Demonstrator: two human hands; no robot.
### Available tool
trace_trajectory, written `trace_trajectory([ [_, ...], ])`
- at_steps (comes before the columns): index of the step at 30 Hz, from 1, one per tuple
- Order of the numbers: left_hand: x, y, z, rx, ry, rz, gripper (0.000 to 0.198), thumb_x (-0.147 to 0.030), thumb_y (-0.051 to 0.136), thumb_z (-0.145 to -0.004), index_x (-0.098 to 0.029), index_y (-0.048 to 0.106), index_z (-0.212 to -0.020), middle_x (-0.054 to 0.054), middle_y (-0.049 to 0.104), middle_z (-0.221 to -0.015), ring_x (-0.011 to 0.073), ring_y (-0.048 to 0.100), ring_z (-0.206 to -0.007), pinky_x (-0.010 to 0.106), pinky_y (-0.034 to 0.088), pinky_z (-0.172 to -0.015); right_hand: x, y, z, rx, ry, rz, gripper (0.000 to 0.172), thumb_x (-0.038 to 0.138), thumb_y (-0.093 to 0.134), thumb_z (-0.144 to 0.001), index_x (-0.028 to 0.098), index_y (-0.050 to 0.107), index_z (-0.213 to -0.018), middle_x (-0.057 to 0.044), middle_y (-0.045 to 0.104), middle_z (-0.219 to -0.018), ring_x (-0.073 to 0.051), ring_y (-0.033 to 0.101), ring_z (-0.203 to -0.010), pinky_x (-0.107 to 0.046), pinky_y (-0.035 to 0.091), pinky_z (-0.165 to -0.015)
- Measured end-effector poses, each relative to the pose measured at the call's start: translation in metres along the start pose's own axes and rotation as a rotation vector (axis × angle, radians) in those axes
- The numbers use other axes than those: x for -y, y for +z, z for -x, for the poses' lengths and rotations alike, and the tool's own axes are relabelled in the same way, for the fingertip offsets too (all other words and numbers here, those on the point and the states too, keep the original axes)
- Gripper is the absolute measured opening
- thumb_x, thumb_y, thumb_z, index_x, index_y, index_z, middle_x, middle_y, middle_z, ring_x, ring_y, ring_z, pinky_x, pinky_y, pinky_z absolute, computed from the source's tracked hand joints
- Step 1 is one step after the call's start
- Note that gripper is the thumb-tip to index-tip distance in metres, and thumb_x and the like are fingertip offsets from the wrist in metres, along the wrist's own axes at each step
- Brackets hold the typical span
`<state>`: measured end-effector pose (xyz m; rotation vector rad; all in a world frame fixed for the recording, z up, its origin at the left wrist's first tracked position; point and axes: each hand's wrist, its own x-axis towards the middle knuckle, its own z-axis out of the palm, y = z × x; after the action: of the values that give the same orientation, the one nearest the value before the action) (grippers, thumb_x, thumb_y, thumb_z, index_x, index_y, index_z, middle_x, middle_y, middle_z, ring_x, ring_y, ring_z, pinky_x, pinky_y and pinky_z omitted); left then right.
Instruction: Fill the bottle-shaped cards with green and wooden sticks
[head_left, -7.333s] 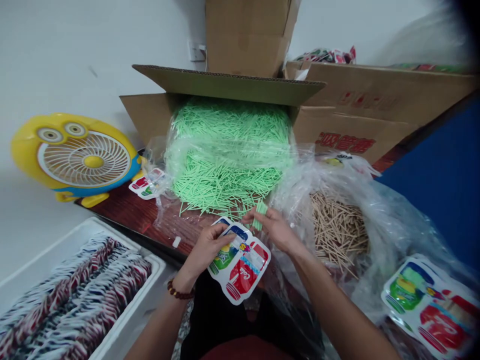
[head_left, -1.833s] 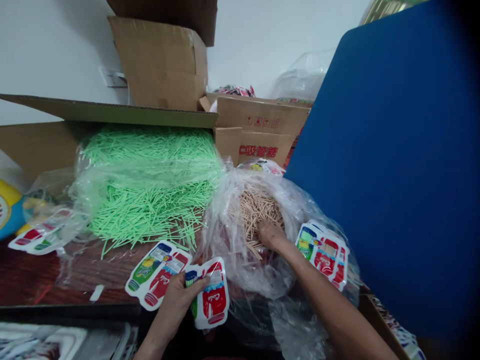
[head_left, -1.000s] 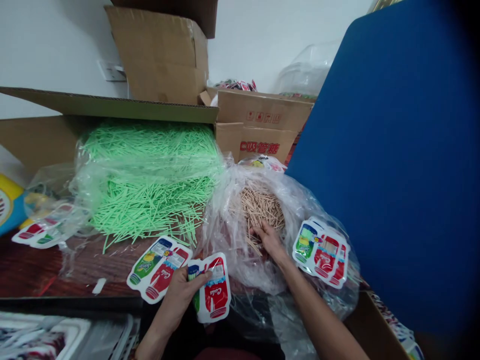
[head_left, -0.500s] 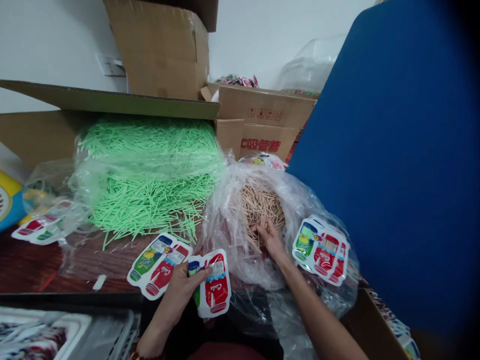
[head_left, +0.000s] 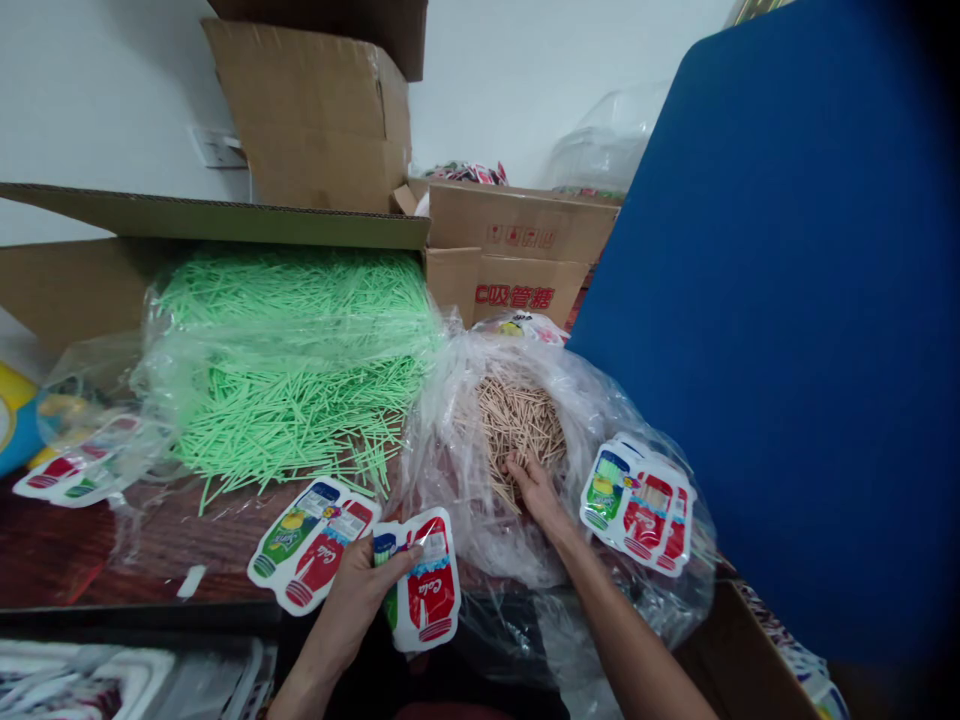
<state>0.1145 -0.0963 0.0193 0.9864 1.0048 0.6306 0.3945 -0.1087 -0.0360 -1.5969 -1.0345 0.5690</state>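
My left hand [head_left: 367, 590] pinches a bottle-shaped Cola packet [head_left: 429, 590], thumb on its front. Just behind that hand, another packet [head_left: 311, 540] with a green and a red bottle lies at the table edge. My right hand [head_left: 534, 492] reaches into an open clear plastic bag [head_left: 450, 470], its fingers closed together at the near side of a heap of thin brown sticks [head_left: 525, 415]. The fingertips are partly hidden among the sticks. Right of this hand, several overlapping packets [head_left: 637, 505] rest on the plastic.
Bright green straw-like sticks [head_left: 300, 400] spill from a plastic-lined cardboard box [head_left: 225, 220] at left. Behind the bag stands another carton [head_left: 525, 225] with red lettering. A large blue panel [head_left: 765, 300] blocks the right side. White trays [head_left: 142, 670] sit low at left.
The view has shifted slightly, so most things sit a little lower and further left. My right hand stays at the brown sticks, and my left hand keeps the packet.
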Motion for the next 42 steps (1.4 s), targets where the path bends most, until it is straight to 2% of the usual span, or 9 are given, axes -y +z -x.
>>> trace_trajectory([
  [3,-0.001,0.000,0.002,-0.001,-0.001,0.012,0.023,-0.032,0.078,-0.068,-0.014,0.068,-0.078,0.003,0.076,-0.069,0.0202,0.069,-0.059,0.027,0.053,-0.057,0.003,-0.002,0.000,0.040,-0.009,0.008,0.024,0.044,0.050,-0.085,0.023,0.061,-0.077,-0.001,0.065,-0.082,-0.021,0.058,-0.086,-0.036,0.040,-0.088],
  [8,-0.002,0.001,0.003,-0.020,0.015,-0.002,0.023,-0.032,0.079,-0.067,-0.013,0.068,-0.074,0.003,0.075,-0.067,0.0195,0.068,-0.057,0.026,0.052,-0.055,0.007,-0.005,0.001,0.034,-0.002,-0.015,0.023,0.043,0.051,-0.085,0.024,0.058,-0.096,-0.002,0.066,-0.093,-0.022,0.058,-0.093,-0.035,0.040,-0.089],
  [15,-0.006,0.006,0.005,-0.009,-0.005,0.016,0.023,-0.032,0.079,-0.066,-0.014,0.067,-0.073,0.003,0.075,-0.064,0.0201,0.068,-0.056,0.026,0.052,-0.055,0.007,-0.001,0.002,0.045,-0.041,-0.047,0.023,0.043,0.049,-0.087,0.025,0.062,-0.082,0.000,0.067,-0.084,-0.021,0.059,-0.087,-0.036,0.040,-0.091],
  [21,-0.013,0.015,0.004,0.085,-0.016,-0.007,0.020,-0.031,0.077,-0.068,-0.014,0.068,-0.071,0.002,0.074,-0.063,0.0189,0.066,-0.056,0.024,0.050,-0.055,0.020,-0.012,-0.013,-0.192,0.046,-0.487,0.027,0.048,0.059,-0.079,0.023,0.059,-0.088,-0.002,0.069,-0.080,-0.022,0.065,-0.086,-0.041,0.047,-0.090],
  [24,-0.014,0.020,0.001,0.151,-0.007,0.004,0.019,-0.030,0.076,-0.069,-0.013,0.069,-0.071,0.003,0.074,-0.066,0.0193,0.066,-0.060,0.025,0.050,-0.059,0.040,-0.015,-0.014,-0.205,0.095,-0.807,0.024,0.042,0.068,-0.074,0.025,0.060,-0.087,-0.001,0.068,-0.080,-0.023,0.067,-0.089,-0.043,0.049,-0.092],
  [28,-0.015,0.026,-0.001,0.227,0.028,-0.005,0.017,-0.030,0.074,-0.072,-0.013,0.070,-0.076,0.004,0.074,-0.073,0.0193,0.066,-0.065,0.026,0.049,-0.064,0.070,0.000,0.002,-0.136,0.146,-1.004,0.013,0.034,0.070,-0.075,0.026,0.061,-0.081,0.002,0.067,-0.082,-0.020,0.065,-0.097,-0.043,0.047,-0.098],
  [33,-0.017,0.028,0.002,0.286,0.018,0.028,0.014,-0.027,0.074,-0.071,-0.014,0.071,-0.075,0.003,0.073,-0.073,0.0175,0.064,-0.064,0.025,0.048,-0.065,0.104,0.033,0.035,-0.027,0.175,-1.053,0.013,0.035,0.066,-0.080,0.025,0.060,-0.086,0.002,0.067,-0.078,-0.019,0.066,-0.090,-0.044,0.045,-0.099],
  [36,-0.017,0.025,0.003,0.312,0.030,0.054,0.013,-0.024,0.074,-0.072,-0.014,0.072,-0.079,0.003,0.074,-0.077,0.0178,0.064,-0.068,0.025,0.048,-0.069,0.116,0.047,0.049,0.054,0.189,-1.038,0.016,0.038,0.063,-0.082,0.026,0.057,-0.091,0.002,0.069,-0.079,-0.021,0.067,-0.090,-0.042,0.049,-0.091],
  [42,-0.016,0.023,0.002,0.373,0.061,0.101,0.019,-0.021,0.072,-0.073,-0.013,0.073,-0.090,0.005,0.073,-0.083,0.0205,0.064,-0.077,0.028,0.048,-0.075,0.123,0.060,0.060,0.080,0.292,-0.933,0.022,0.042,0.061,-0.083,0.025,0.052,-0.094,-0.001,0.071,-0.088,-0.023,0.069,-0.089,-0.035,0.053,-0.074],
])
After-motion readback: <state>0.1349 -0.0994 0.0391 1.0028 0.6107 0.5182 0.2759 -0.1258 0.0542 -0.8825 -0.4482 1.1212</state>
